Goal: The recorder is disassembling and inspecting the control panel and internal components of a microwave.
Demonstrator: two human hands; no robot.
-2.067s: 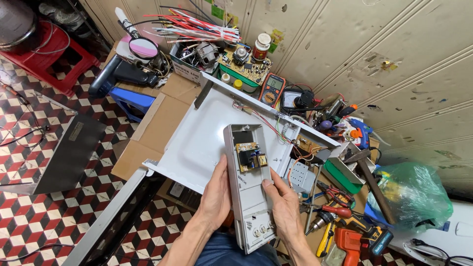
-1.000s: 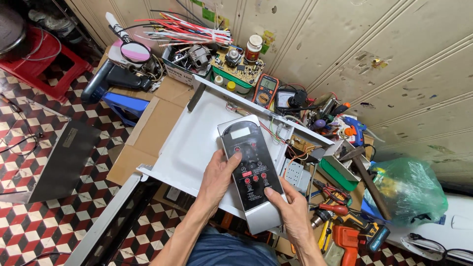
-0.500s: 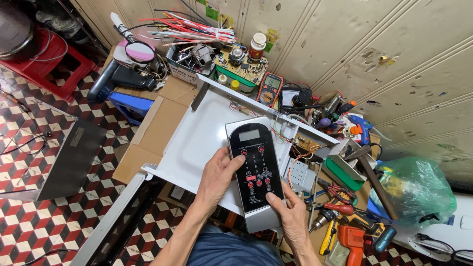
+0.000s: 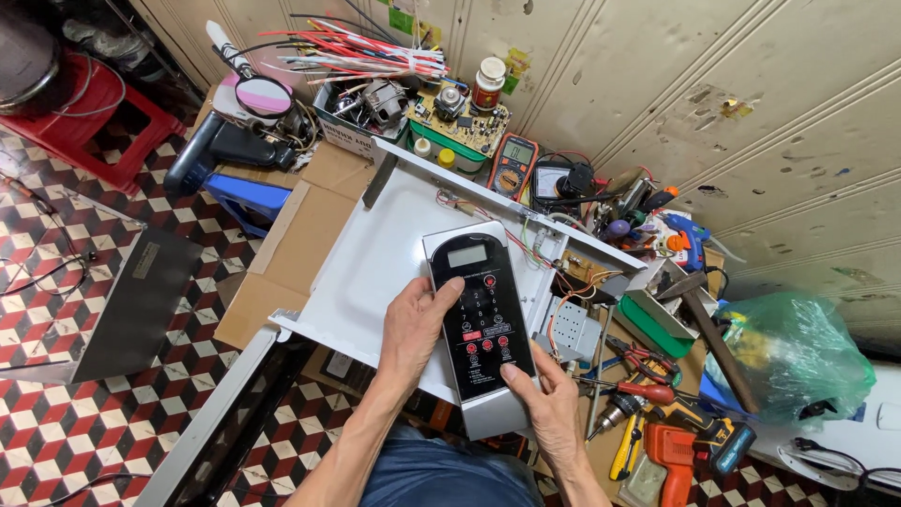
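Both my hands hold a black control panel (image 4: 477, 310) with a small grey display, red buttons and a silver lower edge, face up. My left hand (image 4: 416, 327) grips its left side, thumb on the face near the display. My right hand (image 4: 549, 406) supports the lower right corner, thumb on the buttons. The panel hovers over a white metal appliance casing (image 4: 375, 258) lying flat on the bench. Loose wires (image 4: 526, 246) run from the casing's right side.
A multimeter (image 4: 511, 166), a circuit board (image 4: 457, 115), a bottle and red wires lie at the back. Pliers, screwdrivers, an orange drill (image 4: 671, 457) and a hammer (image 4: 709, 329) crowd the right. A green bag (image 4: 798, 361) sits far right. Cardboard (image 4: 291, 239) and a tiled floor are left.
The panel was flipped from its back side with the circuit board showing to its black button face. It has since shifted slightly, with my right thumb now on the buttons.
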